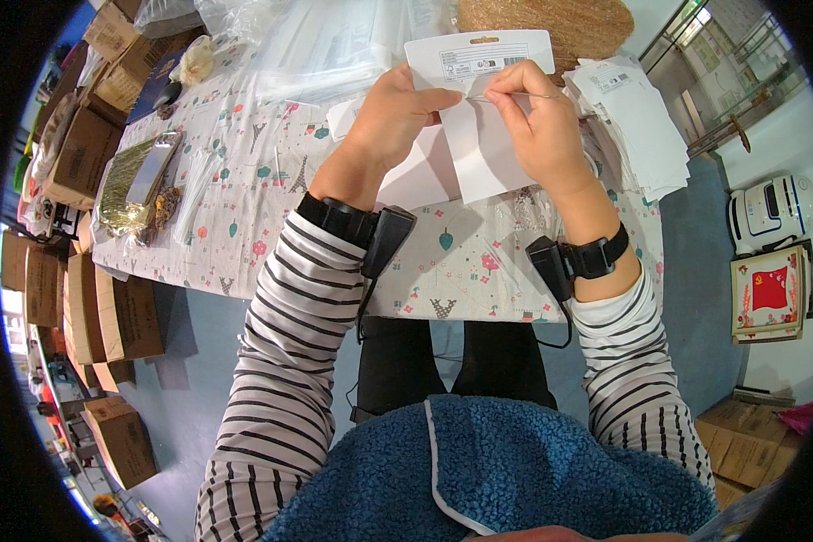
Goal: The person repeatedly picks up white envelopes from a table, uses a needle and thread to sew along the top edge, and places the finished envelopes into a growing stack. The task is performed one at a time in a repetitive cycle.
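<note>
A white header card (488, 163) with a hanging slot at its top and a small printed label is held up over the table's far middle. My left hand (393, 113) grips its left side, thumb pointing inward across the card. At the card's middle, the fingertips of my right hand (542, 126) pinch a thin, pale wire-like strand (533, 95). The strand runs across the card close to my left thumb; whether it passes through the card cannot be told. Another white card (415, 181) lies partly under the held one.
A patterned cloth covers the table (280, 203). Clear plastic bags (334, 59) and a brown fibrous bundle (560, 27) lie along the far side. Stacked white cards (637, 122) sit at right. A packet of gold-green strands (135, 185) is at left, near cardboard boxes (122, 312).
</note>
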A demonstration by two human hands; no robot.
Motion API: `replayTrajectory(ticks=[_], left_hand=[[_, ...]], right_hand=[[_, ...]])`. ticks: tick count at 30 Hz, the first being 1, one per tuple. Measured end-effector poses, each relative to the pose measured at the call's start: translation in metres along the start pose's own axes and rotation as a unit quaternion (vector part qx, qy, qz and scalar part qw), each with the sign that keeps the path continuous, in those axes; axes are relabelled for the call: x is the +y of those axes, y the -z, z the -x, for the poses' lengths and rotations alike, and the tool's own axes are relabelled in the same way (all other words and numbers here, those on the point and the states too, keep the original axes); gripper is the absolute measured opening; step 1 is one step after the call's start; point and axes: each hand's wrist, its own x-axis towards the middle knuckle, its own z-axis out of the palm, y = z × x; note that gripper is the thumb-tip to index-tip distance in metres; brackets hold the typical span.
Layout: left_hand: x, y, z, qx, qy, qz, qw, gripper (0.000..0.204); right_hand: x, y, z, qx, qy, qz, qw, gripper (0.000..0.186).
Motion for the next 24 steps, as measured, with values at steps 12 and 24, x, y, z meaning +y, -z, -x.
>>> replayTrajectory(ticks=[12, 24], left_hand=[[-0.0024, -0.0013, -0.0008, -0.022, -0.008, -0.005, 1.000, 0.036], [-0.0029, -0.0034, 0.0010, -0.019, -0.006, 0.014, 1.000, 0.033]], right_hand=[[-0.0034, 0.0008, -0.0010, -0.033, 0.003, 0.080, 0.996, 0.007], [-0.0013, -0.0018, -0.0005, -0.017, -0.009, 0.055, 0.998, 0.009]])
